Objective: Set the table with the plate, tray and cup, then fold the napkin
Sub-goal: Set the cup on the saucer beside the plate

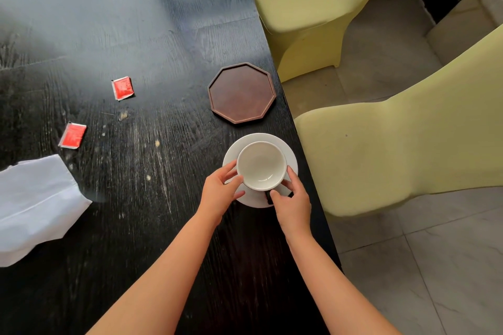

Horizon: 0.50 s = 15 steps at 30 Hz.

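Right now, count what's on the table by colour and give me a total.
White: 3, the cup, the plate under it and the napkin
Red: 2, the packets and
Brown: 1, the tray
Total: 6

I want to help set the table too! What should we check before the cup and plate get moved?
1. Cup sits on the plate: ok.
2. Cup is empty, nothing to spill: ok.
3. Left hand and right hand both touch the cup: ok.
4. Fingers firmly gripping: cannot tell.
5. Tray is empty and ready: ok.
6. Napkin folded: not ok, still crumpled.
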Tool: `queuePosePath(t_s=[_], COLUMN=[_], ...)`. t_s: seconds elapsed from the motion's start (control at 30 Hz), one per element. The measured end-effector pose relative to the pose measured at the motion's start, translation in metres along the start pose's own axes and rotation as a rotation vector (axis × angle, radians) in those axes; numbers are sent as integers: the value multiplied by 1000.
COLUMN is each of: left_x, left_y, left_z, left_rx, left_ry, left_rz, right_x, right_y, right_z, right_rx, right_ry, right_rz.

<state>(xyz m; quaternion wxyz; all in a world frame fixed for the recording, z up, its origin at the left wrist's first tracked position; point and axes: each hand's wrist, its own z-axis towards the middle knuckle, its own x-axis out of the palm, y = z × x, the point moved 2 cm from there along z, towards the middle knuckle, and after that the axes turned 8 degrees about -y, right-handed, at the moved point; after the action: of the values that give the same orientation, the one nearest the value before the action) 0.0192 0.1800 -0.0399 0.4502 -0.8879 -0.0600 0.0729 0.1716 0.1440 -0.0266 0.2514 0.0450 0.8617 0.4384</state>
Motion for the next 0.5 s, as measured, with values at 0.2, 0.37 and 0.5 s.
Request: queuePosePath(t_s=[0.2, 0.37, 0.5], left_x=[0, -5, -20], left_y=[-4, -22, -47], left_z=[1, -9, -27], left_rx=[21, 101, 260], left_ry=[16, -32, -104], left_rz=[74, 424, 732], right_x=[-1, -19, -28], right_y=[-1, 7, 39], right_z=[1, 2, -3], right_rx=[-34, -81, -343], right_ry=[-1, -20, 19], right_rz=[-35, -188, -552])
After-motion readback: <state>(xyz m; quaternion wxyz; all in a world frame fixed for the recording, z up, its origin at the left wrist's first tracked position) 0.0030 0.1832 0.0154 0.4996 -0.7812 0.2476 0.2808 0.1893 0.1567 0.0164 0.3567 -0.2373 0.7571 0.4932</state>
